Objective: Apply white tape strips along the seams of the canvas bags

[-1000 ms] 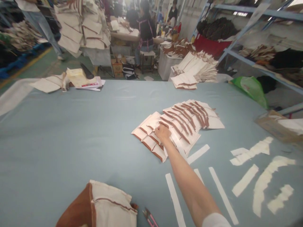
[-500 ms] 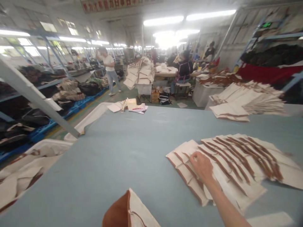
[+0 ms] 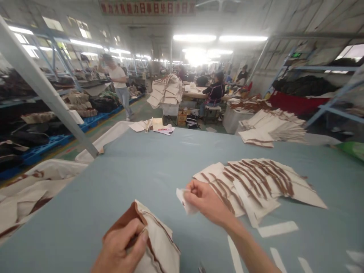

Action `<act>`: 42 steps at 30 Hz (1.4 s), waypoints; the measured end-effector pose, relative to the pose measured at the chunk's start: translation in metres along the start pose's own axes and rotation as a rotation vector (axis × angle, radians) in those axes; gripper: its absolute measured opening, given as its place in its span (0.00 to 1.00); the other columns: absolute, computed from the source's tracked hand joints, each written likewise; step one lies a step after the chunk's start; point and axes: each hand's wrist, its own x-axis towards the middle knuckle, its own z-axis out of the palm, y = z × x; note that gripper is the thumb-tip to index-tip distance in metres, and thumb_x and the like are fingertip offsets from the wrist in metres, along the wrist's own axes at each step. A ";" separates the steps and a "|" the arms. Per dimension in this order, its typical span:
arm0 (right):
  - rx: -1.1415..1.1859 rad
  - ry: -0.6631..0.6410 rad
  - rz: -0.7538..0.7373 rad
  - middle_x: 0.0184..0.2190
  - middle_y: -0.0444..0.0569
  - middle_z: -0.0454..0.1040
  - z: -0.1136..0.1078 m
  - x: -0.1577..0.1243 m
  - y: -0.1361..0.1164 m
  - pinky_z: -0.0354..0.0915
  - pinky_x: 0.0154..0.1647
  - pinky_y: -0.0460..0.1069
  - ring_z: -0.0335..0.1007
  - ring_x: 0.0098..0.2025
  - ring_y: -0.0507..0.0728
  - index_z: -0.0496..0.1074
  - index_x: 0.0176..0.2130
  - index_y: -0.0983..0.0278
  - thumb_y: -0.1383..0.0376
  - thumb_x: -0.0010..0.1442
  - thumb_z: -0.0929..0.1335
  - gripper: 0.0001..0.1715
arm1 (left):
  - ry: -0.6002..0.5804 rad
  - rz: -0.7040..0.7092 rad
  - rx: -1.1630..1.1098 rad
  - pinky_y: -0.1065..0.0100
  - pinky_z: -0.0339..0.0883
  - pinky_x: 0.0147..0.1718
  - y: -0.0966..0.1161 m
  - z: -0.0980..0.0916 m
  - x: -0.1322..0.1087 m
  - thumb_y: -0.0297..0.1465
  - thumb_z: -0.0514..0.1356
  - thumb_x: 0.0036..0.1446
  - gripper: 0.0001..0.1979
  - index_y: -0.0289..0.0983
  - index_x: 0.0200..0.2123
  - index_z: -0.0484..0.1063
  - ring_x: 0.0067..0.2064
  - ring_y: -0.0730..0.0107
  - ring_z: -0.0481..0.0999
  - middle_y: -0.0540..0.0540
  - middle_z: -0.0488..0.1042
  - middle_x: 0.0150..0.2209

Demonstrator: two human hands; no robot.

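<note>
My left hand [image 3: 122, 248] grips a cream and brown fabric bag [image 3: 155, 242] at the near edge of the blue-grey table [image 3: 136, 174]. My right hand [image 3: 206, 201] is raised just above the table and pinches a small cream fabric piece [image 3: 183, 201]. Right beside it lies a fanned-out row of cream pieces with brown trim [image 3: 253, 182].
White paper strips [image 3: 277, 228] lie at the near right. A second stack of cream pieces [image 3: 273, 129] sits at the far right edge, small items [image 3: 157, 125] at the far edge. Shelving flanks both sides. A standing person [image 3: 119, 85] and seated workers [image 3: 213, 93] are beyond.
My right hand has lifted a small cream piece off the fanned row and drawn it toward me. My left hand has come into view on the bag. The camera has tilted up.
</note>
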 end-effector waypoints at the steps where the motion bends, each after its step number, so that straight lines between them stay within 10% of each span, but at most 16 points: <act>1: 0.028 -0.057 0.023 0.25 0.42 0.74 0.011 -0.012 -0.014 0.61 0.27 0.46 0.66 0.25 0.51 0.67 0.33 0.60 0.52 0.60 0.70 0.15 | 0.005 -0.026 -0.016 0.76 0.66 0.28 0.004 -0.007 0.000 0.39 0.57 0.70 0.18 0.40 0.27 0.72 0.25 0.73 0.74 0.54 0.73 0.23; 14: 0.139 -0.281 0.094 0.27 0.38 0.68 0.108 -0.095 -0.096 0.54 0.26 0.44 0.57 0.27 0.48 0.73 0.36 0.63 0.60 0.57 0.73 0.09 | -0.083 -0.149 -0.443 0.75 0.61 0.24 0.050 -0.075 -0.043 0.42 0.61 0.62 0.18 0.37 0.24 0.73 0.24 0.73 0.63 0.53 0.68 0.21; 21: -0.148 -0.097 -0.313 0.26 0.39 0.73 0.143 -0.115 -0.093 0.62 0.29 0.44 0.66 0.28 0.50 0.78 0.35 0.61 0.68 0.66 0.70 0.07 | -0.055 -0.122 -0.470 0.75 0.63 0.26 0.047 -0.091 -0.065 0.39 0.62 0.62 0.16 0.37 0.24 0.75 0.26 0.72 0.69 0.51 0.72 0.23; 27: -0.651 0.201 -1.081 0.32 0.46 0.81 0.144 -0.119 -0.079 0.68 0.35 0.48 0.72 0.30 0.53 0.74 0.45 0.59 0.72 0.73 0.67 0.09 | -0.037 -0.116 -0.458 0.76 0.63 0.25 0.045 -0.098 -0.071 0.37 0.62 0.64 0.16 0.37 0.24 0.75 0.27 0.73 0.69 0.50 0.75 0.25; 42: -0.639 0.287 -1.138 0.34 0.47 0.82 0.135 -0.125 -0.075 0.72 0.39 0.48 0.75 0.32 0.53 0.75 0.41 0.60 0.73 0.70 0.67 0.10 | -0.102 -0.143 -0.460 0.75 0.62 0.25 0.044 -0.094 -0.073 0.37 0.62 0.66 0.16 0.37 0.27 0.78 0.26 0.73 0.69 0.50 0.76 0.25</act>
